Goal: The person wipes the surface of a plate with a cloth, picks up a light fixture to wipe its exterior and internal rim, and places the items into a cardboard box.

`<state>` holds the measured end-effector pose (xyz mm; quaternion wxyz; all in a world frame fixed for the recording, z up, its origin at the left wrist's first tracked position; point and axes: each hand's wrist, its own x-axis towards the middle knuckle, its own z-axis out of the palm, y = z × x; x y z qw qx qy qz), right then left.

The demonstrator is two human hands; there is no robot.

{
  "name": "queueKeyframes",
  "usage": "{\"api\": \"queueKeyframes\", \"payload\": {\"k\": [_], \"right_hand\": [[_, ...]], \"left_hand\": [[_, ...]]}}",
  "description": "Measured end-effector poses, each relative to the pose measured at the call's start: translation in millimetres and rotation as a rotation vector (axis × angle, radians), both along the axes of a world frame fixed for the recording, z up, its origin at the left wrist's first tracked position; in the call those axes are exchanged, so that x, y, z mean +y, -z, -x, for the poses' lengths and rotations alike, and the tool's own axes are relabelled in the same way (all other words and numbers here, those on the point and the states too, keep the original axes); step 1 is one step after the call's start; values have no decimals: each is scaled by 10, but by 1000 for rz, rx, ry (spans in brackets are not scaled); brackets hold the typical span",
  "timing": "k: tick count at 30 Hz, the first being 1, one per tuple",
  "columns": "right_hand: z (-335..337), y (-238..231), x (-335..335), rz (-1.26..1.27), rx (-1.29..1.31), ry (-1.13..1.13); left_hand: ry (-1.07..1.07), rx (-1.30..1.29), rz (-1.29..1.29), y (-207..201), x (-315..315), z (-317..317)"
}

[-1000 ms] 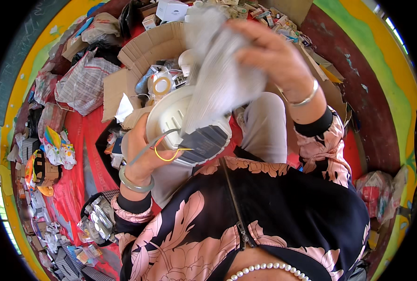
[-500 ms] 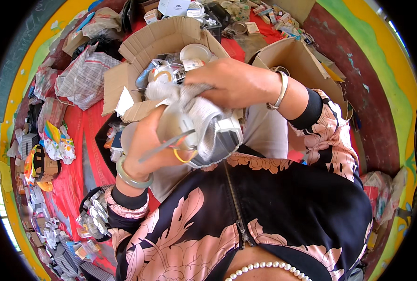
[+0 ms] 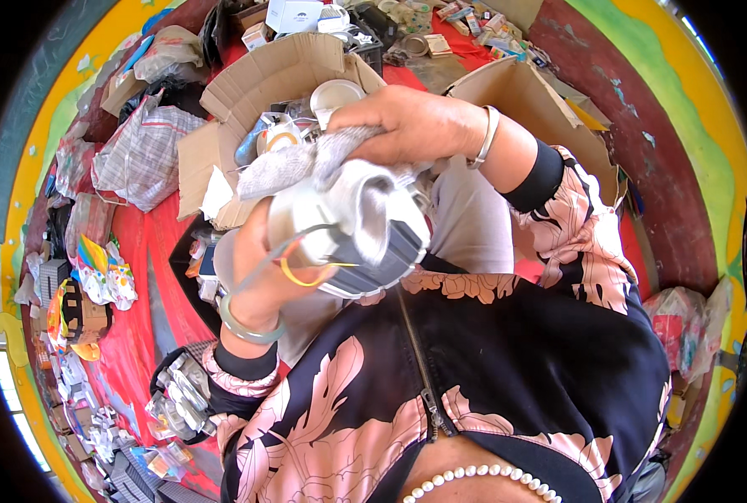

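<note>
My left hand (image 3: 260, 281) holds a round white and dark grey lamp-like fitting (image 3: 369, 256) with grey and yellow wires hanging from it. My right hand (image 3: 411, 126) presses a grey-white cloth (image 3: 348, 180) down over the top of the fitting. Both hands sit close in front of my chest, above my lap. A pale green bangle is on my left wrist and a silver bangle on my right wrist. The cloth hides most of the fitting's face.
An open cardboard box (image 3: 247, 80) with several small fittings stands just beyond my hands. A second cardboard box (image 3: 533, 101) is at the right. A checked bag (image 3: 143, 155) and packaged small goods (image 3: 96, 277) lie on the red cloth (image 3: 134, 352) at the left.
My right hand has come down with the cloth from above the fitting and now presses it onto the fitting. My left hand kept its hold and shifted slightly lower.
</note>
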<state>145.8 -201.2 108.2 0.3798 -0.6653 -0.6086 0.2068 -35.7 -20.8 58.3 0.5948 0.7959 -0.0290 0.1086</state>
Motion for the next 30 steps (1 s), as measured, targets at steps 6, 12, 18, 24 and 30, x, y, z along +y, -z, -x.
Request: {"api": "queueKeyframes", "payload": {"k": [6, 12, 18, 24, 30], "right_hand": [[-299, 419, -95, -198, 236, 256], [-733, 608, -578, -882, 1308, 374], [-148, 734, -460, -833, 1206, 282], [151, 762, -154, -434, 1219, 140], [218, 444, -165, -192, 506, 388]], "left_hand": [[-112, -59, 342, 198, 45, 87], [-197, -224, 592, 328, 160, 245], [-84, -240, 1072, 628, 398, 301], [-122, -174, 1005, 600, 175, 175], [-101, -168, 766, 596, 117, 220]]}}
